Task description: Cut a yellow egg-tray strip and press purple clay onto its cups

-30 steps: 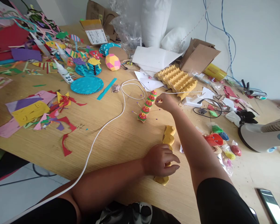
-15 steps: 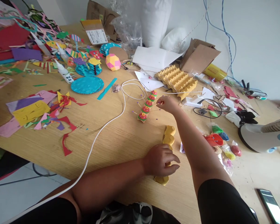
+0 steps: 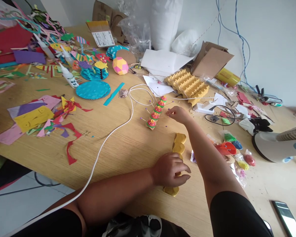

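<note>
"Wood table [image 3: 128,144] by a pale wall [image 3: 266,42], lots of stuff on it. So what abt the R hand [image 3: 167,113]?"

"Fingertips are close together, just beside the toy [image 3: 154,116], on its right side. They're by one of its thin legs [image 3: 166,126]. Too small to tell if they grip it."

"& the L hand [image 3: 169,169]?"

"Closer to the body, holding nothing I can see. Fingers bent, w/ a gap b/w thumb & pointer. It's over the yellow strip [image 3: 179,147]. Can't tell how hard it rests there."

"OK, more abt the toy pls."

"It's on the table, past the yellow strip. Has a row of 5 red bumps w/ green rims & yellow rings on top. Legs stick out both sides, w/ purple tips."

"What's nr it?"

"White cord [image 3: 132,107], looped to its left. Behind: white paper [image 3: 164,89] & a yellow egg tray [image 3: 187,84]."

"& further out?"

"Left: blue disc [image 3: 93,90], glue [image 3: 68,75], pink & yellow ball [image 3: 120,65], plus lots of paper bits [image 3: 34,117]. Right: red cup [image 3: 225,148] w/ little bags [image 3: 229,136] next to it. Brown box [image 3: 212,62] at the back, by the wall. Phone [image 3: 284,214] at bottom right."
</note>
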A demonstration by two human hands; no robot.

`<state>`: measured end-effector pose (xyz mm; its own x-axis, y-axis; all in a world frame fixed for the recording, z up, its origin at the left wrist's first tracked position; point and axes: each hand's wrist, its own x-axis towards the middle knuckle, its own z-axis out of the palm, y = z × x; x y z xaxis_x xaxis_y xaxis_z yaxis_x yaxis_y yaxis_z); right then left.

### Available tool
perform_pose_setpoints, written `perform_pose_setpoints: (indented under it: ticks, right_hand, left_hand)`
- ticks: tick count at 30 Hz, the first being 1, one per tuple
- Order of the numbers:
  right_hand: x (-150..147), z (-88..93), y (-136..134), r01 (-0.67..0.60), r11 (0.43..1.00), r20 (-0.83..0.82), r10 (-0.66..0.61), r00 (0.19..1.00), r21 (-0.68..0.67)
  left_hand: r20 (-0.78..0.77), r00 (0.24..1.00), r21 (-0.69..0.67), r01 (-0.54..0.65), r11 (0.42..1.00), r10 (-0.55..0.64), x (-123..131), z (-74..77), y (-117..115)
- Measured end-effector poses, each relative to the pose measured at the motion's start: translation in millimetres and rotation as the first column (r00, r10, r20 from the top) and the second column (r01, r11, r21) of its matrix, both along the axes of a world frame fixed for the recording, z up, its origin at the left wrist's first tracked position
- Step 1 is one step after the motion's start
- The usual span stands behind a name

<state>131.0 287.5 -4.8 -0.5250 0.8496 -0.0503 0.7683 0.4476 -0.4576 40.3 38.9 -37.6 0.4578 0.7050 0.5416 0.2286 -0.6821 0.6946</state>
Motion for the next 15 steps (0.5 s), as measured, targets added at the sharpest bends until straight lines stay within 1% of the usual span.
perform_pose_setpoints:
  ticks: [3,6,10,15]
  right_hand:
    - [7.2,-8.6,-1.4,-0.05,0.998,-0.032,0.051,0.998,0.031]
    - [10.7,-14.2,-4.9,-0.093,0.995,-0.041,0.094,0.995,0.027]
    - [9.6,-17.8,-8.7,-0.115,0.992,-0.08,0.118,0.99,0.045]
    - [4.8,-18.7,-7.2,-0.144,0.988,-0.108,0.149,0.983,0.05]
  left_hand:
    - [-0.021,1.0,-0.001,0.001,1.0,-0.001,0.0,0.2,-0.1]
    - [-0.037,0.999,0.0,-0.002,1.0,0.002,0.1,0.6,-0.1]
    - [-0.04,0.999,-0.002,-0.002,1.0,0.002,-0.3,1.5,-0.3]
    - [-0.041,0.999,-0.012,0.0,1.0,0.0,-0.8,1.6,-0.5]
